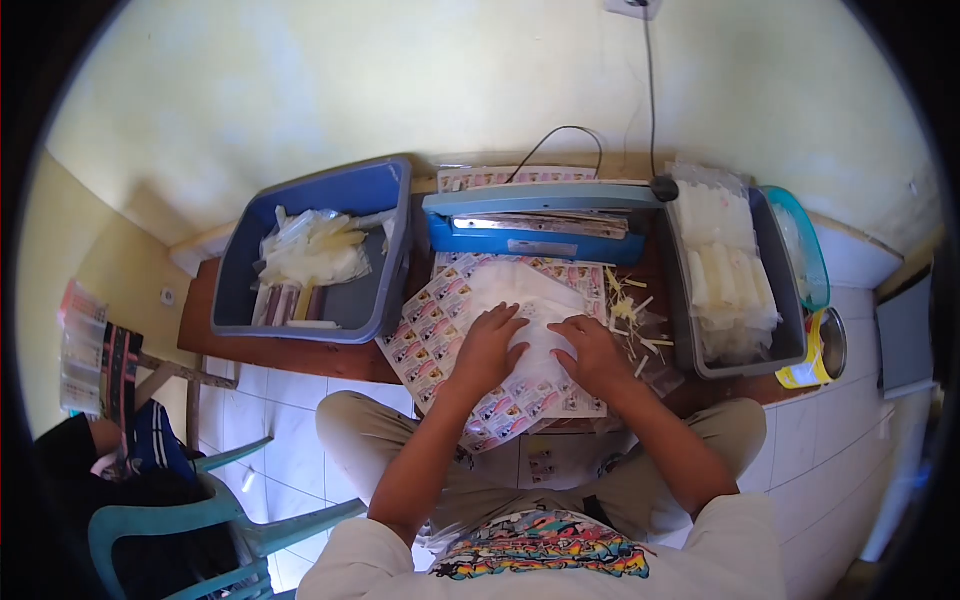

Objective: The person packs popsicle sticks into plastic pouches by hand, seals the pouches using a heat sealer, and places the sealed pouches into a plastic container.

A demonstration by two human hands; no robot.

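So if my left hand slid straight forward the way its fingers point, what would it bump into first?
Beyond the whitish plastic under your left hand, probably the front of the blue machine, though hand height is hard to judge from this view.

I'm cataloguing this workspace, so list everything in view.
Table: one, brown, centre
Left bin: one, bluish, table's left
Right bin: one, grey, table's right
Packets: many, mostly whitish, both bins
Device: one, blue, behind sheets
Printed sheets: uncounted, multicoloured, centre
Film: uncounted, translucent, on sheets
Scraps: many, yellowish, right of sheets
Tub: one, teal, beside right bin
Tin: one, yellow, beside right bin
Cabling: uncounted, dark, wall
Walls: several, yellowish, background
Floor: one, white, below
Chair: one, green, lower left
Other person: one, dark clothing, far left
Unclear items: several, mixed, both edges
Shirt: one, white, bottom
Trousers: one pair, beige, bottom
Left hand, right hand: one each, bare, at film
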